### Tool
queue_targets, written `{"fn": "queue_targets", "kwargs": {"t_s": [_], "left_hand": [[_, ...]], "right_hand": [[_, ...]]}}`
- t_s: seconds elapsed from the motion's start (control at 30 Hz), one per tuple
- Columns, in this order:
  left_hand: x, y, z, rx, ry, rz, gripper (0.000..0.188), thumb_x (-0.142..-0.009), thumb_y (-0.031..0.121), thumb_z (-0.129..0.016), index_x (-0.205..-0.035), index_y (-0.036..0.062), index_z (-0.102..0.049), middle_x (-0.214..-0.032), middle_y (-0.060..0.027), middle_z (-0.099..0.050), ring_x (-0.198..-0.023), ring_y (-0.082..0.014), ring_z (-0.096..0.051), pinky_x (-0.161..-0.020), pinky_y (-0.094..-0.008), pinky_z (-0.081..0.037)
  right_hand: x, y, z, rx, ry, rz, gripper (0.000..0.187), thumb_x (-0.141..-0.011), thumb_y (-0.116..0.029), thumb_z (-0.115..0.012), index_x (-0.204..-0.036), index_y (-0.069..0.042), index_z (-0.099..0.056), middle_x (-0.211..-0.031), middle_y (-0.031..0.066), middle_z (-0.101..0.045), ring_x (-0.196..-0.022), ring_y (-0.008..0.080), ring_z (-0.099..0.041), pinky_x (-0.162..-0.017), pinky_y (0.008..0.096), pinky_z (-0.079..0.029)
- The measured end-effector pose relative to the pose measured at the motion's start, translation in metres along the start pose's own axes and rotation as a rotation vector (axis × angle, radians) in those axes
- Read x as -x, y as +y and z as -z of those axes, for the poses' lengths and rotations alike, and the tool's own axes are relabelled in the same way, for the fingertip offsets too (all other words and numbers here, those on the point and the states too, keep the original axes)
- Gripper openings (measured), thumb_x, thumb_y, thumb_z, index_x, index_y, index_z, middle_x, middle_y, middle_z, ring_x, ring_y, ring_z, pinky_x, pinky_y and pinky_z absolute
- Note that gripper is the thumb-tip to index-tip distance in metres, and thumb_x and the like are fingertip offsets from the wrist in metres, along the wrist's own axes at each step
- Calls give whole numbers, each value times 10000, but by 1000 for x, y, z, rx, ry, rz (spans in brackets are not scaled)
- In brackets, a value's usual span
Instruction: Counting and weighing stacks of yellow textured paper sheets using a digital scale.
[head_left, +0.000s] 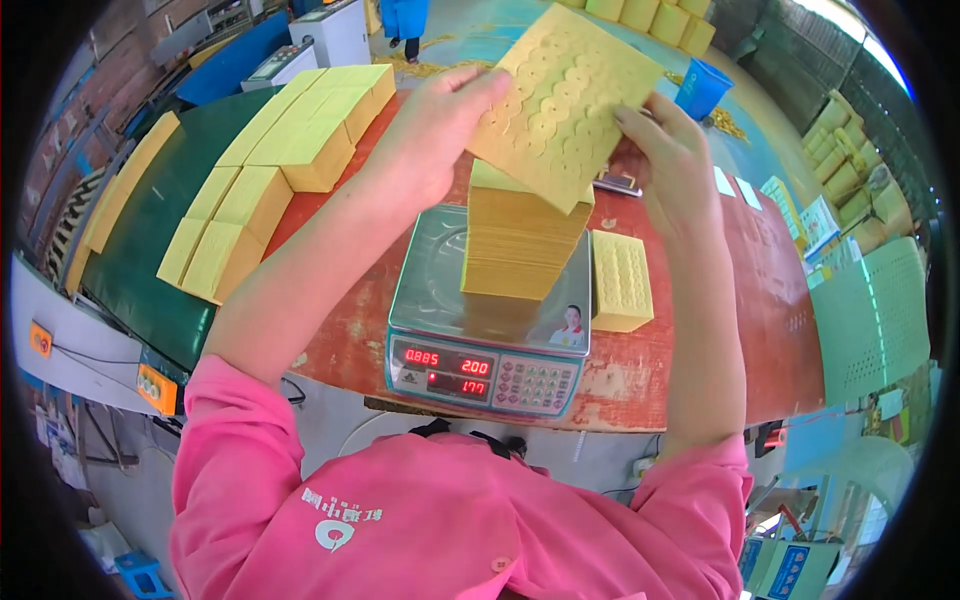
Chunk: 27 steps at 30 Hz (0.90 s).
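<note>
Raised above a weighing scale, a yellow paper sheet (560, 110) with rows of embossed round patterns is tilted between my hands. My left hand (445, 130) pinches its left edge, thumb along the face. At its lower right edge, my right hand (670, 150) grips it with the thumb in front; the other fingers are partly hidden. Whether it is one sheet or a few, I cannot tell. Beneath it, a tall stack of yellow paper (522, 245) stands on the pan of the digital scale (440, 310), whose red display is lit.
Right of the scale lies a smaller embossed paper block (621, 280) on the red table (345, 330). Several yellow paper stacks (290, 140) line the green surface (150, 285) at left. A phone-like object (618, 184) lies behind the scale. A blue bin (703, 88) stands beyond; a green chair (870, 320) is at right.
</note>
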<state>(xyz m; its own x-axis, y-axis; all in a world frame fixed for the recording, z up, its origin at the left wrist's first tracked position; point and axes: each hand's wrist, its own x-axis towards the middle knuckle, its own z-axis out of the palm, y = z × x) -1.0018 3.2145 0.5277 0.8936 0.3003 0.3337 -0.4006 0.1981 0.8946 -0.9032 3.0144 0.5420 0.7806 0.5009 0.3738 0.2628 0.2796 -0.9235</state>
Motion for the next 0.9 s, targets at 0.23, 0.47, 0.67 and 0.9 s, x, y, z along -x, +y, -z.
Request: {"fn": "queue_targets", "kwargs": {"t_s": [0.23, 0.47, 0.67, 0.9], "left_hand": [[-20, -13, 38, -383, -20, 200, 211, -950, 299, -618, -832, 127, -648, -708, 40, -601, -605, -41, -508, -525, -214, -364], [-13, -24, 41, -464, 19, 285, 240, -911, 310, -647, -742, 141, -621, -637, 31, -572, -509, -52, -478, -455, -215, -318], [-8, -23, 34, -506, 20, 297, 235, -911, 287, -635, -773, 98, -618, -660, 12, -581, -535, -60, -481, -477, -225, -333], [-5, -24, 27, -547, 46, 286, 231, -894, 316, -653, -790, 115, -610, -644, 28, -559, -510, -48, -461, -456, -212, -302]], "right_hand": [[-56, 43, 10, 60, -55, -153, 256, -878, -77, -660, -1107, 37, -672, -877, 67, -687, -688, 123, -631, -578, 238, -499], [-54, 61, 15, 145, -51, -254, 304, -875, -99, -675, -1148, 34, -667, -886, 43, -692, -640, 88, -602, -532, 215, -471], [-48, 61, 17, 189, -28, -214, 270, -824, -62, -700, -1082, 20, -700, -823, 56, -687, -604, 102, -580, -507, 224, -410], [-40, 64, 17, 149, 18, -231, 263, -856, -97, -689, -1098, 7, -699, -784, 5, -661, -603, 60, -543, -516, 201, -398]]}}
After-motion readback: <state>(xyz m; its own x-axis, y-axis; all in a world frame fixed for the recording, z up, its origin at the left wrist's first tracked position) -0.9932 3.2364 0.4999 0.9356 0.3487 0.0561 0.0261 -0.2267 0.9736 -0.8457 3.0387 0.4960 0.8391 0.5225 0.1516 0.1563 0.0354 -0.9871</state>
